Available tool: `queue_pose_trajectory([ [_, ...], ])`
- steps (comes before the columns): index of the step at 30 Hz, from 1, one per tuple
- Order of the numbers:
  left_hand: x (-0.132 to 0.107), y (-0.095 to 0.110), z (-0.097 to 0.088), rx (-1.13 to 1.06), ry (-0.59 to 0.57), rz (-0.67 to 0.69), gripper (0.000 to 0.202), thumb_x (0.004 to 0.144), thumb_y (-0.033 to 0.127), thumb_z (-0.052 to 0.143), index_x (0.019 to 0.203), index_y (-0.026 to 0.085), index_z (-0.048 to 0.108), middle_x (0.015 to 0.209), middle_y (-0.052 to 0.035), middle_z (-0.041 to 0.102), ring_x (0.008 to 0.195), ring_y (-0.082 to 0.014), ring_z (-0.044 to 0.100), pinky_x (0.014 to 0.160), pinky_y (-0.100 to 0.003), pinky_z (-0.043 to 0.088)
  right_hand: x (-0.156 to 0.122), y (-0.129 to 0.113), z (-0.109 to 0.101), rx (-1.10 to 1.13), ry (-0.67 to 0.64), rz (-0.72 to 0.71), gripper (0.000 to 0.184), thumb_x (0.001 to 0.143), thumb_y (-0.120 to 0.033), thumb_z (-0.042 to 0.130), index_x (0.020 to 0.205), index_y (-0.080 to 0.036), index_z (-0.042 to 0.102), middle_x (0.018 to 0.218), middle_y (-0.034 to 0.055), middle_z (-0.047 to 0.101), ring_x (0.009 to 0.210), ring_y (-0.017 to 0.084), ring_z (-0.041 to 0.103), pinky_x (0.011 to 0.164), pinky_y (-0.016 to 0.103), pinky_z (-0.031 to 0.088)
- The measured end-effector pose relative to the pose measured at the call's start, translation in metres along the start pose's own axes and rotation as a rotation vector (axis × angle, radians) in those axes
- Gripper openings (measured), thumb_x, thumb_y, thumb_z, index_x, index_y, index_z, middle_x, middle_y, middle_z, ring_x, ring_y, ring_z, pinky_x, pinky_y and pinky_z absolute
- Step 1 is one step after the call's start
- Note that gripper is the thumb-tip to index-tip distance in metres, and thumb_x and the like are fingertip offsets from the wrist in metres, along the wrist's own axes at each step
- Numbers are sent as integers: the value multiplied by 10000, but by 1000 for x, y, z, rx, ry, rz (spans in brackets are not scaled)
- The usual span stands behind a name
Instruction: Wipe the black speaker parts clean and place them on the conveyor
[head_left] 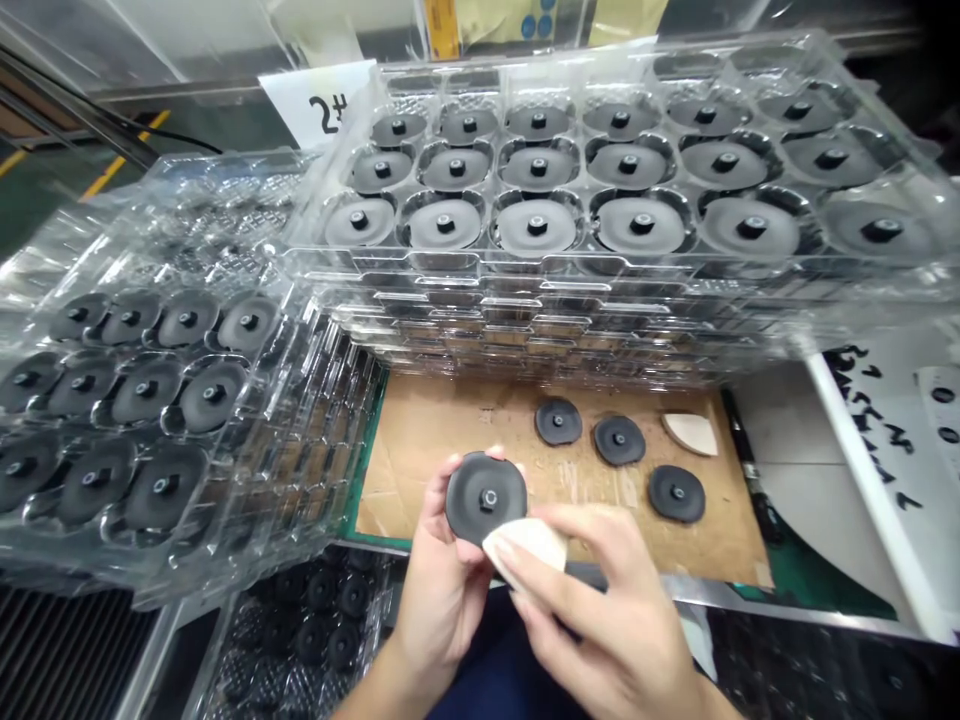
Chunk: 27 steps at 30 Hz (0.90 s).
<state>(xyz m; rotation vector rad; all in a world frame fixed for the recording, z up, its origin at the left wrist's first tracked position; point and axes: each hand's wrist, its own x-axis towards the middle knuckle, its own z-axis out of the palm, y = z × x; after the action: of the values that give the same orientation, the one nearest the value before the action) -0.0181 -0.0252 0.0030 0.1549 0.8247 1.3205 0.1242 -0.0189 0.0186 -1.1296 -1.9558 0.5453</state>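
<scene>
My left hand [442,580] is closed round a dark round rubber disc [480,495] with a small metal hub in its middle, held face up above the near edge of the cardboard mat [435,440]. My right hand [600,600] pinches a small white wedge-shaped pad [529,545] against the lower right rim of that disc. Three more dark discs [619,440] lie loose on the mat beyond my hands. A second white wedge pad [691,432] lies beside them at the right.
A tall stack of clear plastic trays [600,270] filled with several discs stands behind the mat. Another stack of filled trays [135,400] sits at the left. More trays with discs lie below the bench edge [315,620]. A white board with black writing [877,430] is at the right.
</scene>
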Motion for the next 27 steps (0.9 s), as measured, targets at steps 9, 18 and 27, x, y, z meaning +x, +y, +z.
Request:
queue_pose_trajectory([
  [9, 0, 3, 4, 40, 45, -28, 512, 494, 265, 856, 960, 353, 664, 1096, 32, 707, 1013, -202, 654, 826, -249, 529, -1, 7, 0, -29, -13, 22, 295, 815, -123, 576, 1065, -229, 689, 1065, 86, 591, 960, 213, 534, 799, 337, 482],
  [18, -1, 2, 5, 25, 68, -45, 477, 538, 192, 844, 963, 336, 680, 1057, 23, 722, 923, -138, 674, 758, -170, 528, 14, -2, 0, -23, -35, 20, 312, 875, -124, 512, 1149, -195, 644, 1177, 101, 542, 1049, 229, 480, 876, 371, 445],
  [27, -2, 2, 4, 32, 75, -78, 523, 499, 212, 860, 975, 325, 675, 1057, 13, 717, 932, -162, 671, 784, -208, 529, 10, -8, 1, 4, -54, 22, 332, 867, -118, 508, 1148, -219, 651, 1145, 103, 587, 1037, 234, 520, 835, 384, 487],
])
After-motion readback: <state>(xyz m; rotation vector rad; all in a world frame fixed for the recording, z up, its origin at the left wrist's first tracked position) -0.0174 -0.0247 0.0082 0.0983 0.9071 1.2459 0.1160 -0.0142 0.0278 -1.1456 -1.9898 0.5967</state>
